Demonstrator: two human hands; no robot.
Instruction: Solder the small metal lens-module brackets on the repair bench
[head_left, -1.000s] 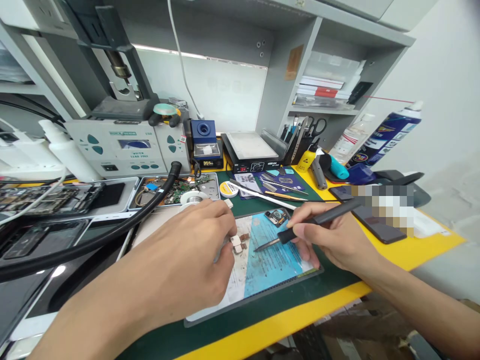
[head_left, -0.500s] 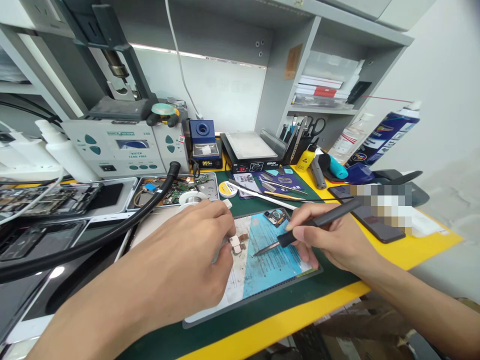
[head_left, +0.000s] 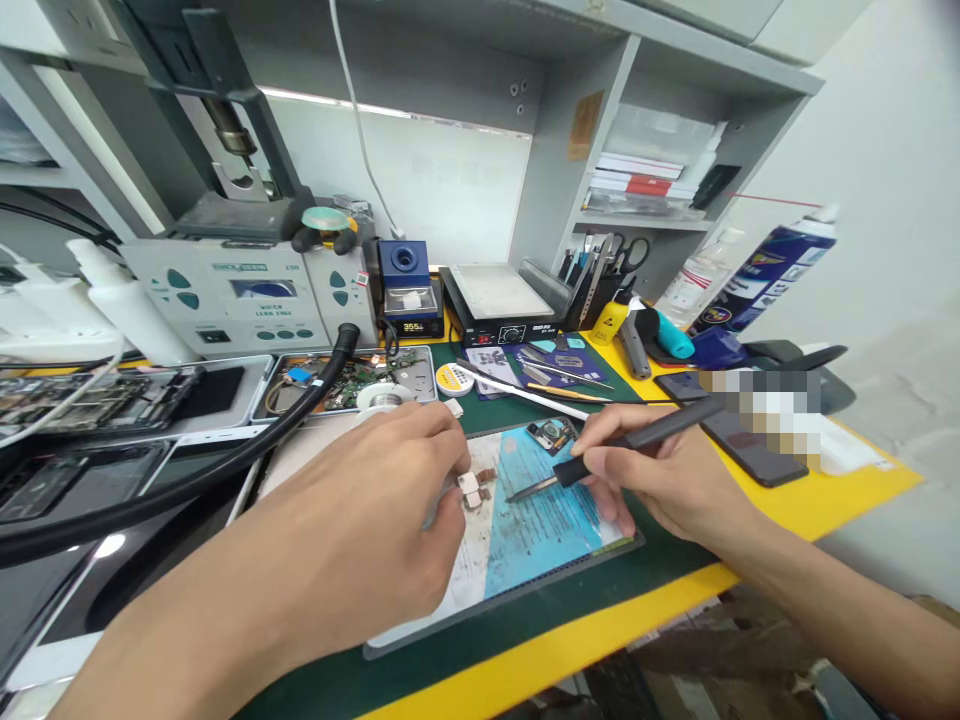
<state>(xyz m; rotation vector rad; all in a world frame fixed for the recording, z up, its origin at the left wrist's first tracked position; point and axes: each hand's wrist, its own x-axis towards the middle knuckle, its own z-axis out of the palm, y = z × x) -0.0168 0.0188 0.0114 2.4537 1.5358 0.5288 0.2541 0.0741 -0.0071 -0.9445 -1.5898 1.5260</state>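
My right hand [head_left: 660,470] grips the black handle of a soldering iron [head_left: 570,472], whose tip points left, low over the blue part of a stained mat [head_left: 540,540]. My left hand [head_left: 405,500] is closed, thumb against curled fingers, over the mat's left part; what it pinches is hidden. Just right of its fingertips a small white part with brown flex tabs [head_left: 470,487] lies on the mat. Near the mat's back edge, behind the iron, sits a small dark camera-like module [head_left: 551,434].
Behind stand a grey hot-air station [head_left: 247,295], an iron stand [head_left: 405,285] and a flat heating plate [head_left: 499,295]. A black hose [head_left: 300,415] crosses the left side over phone parts. Dark phones [head_left: 750,440], bottles and a pixelated patch are at right.
The iron's tip has shifted slightly up over the mat. My left hand has barely moved, and its fingers remain closed.
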